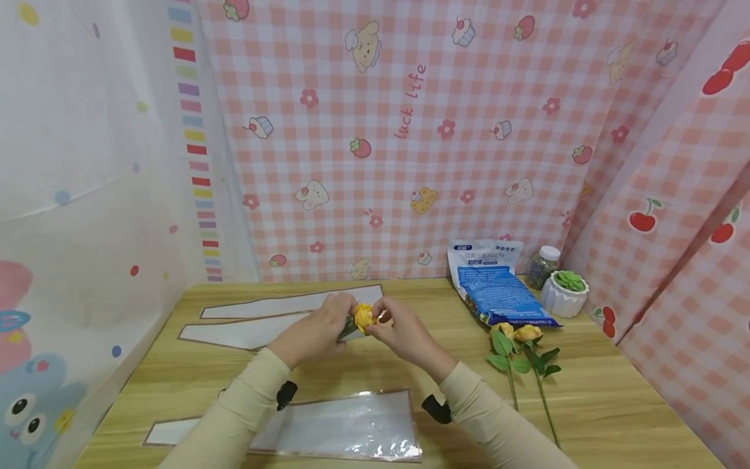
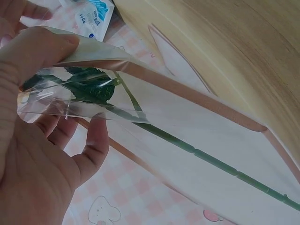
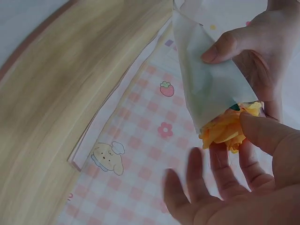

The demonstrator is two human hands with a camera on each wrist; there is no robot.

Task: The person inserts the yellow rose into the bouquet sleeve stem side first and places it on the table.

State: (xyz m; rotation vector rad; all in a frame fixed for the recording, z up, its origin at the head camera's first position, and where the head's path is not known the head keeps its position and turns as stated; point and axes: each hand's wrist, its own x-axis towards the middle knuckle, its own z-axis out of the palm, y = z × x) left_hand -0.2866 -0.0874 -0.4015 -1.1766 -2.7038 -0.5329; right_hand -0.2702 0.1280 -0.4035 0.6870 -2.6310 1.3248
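Note:
My left hand (image 1: 325,326) grips a wrapping sleeve (image 3: 211,82), white on one side and clear with a brown border on the other. Inside it runs the green stem (image 2: 211,161) of a yellow rose (image 1: 364,317), with dark leaves (image 2: 93,84) behind the clear film. The bloom pokes out of the sleeve's wide end. With thumb above and fingers beneath, my right hand (image 1: 410,335) pinches that bloom at its petals. In the right wrist view, the left hand's thumb presses on the white side of the sleeve.
Two flat sleeves (image 1: 246,331) lie at the back left, and another sleeve (image 1: 351,426) lies under the forearms. To the right are two yellow roses (image 1: 528,333). Behind them stand a blue and white bag (image 1: 500,293), a lidded jar (image 1: 540,268) and a potted succulent (image 1: 565,299).

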